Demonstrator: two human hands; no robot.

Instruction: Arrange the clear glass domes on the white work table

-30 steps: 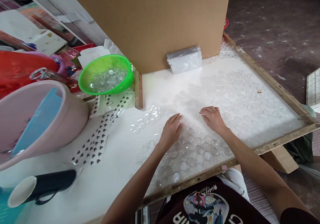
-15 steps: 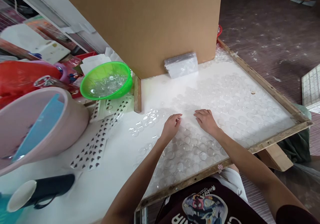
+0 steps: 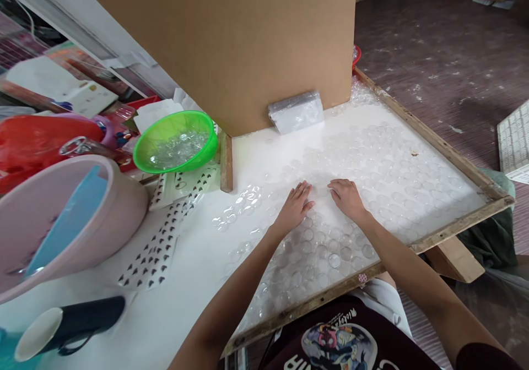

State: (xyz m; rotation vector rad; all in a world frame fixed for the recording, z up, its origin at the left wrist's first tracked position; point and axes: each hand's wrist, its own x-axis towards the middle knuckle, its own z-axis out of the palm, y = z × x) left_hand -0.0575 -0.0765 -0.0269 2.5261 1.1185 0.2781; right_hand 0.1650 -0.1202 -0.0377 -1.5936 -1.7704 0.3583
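Many clear round discs (image 3: 334, 260) lie spread over a white wood-edged tabletop (image 3: 248, 158). My left hand (image 3: 295, 209) rests palm down among them, fingers stretched forward and thumb apart; it is open. To its right my right hand (image 3: 347, 198) touches the discs with loosely bent fingers and the thumb spread, also open. Nothing shows as gripped in either hand. Whatever lies right under the palms is hidden. Dense discs sit between my forearms, and more lie flat to the right.
A tall cardboard sheet (image 3: 248, 39) stands at the back, with a plastic-wrapped bundle (image 3: 297, 112) before it. On the left are a green bowl (image 3: 206, 152) of clear pieces, a pink tub (image 3: 124, 205), heart-printed sheets (image 3: 152, 254) and a dark mug (image 3: 93, 317). A wooden rim (image 3: 430, 125) edges the table.
My left hand has shifted slightly right and its fingers have straightened from a curled pose. My right hand has moved a little right. The view has tilted slightly.
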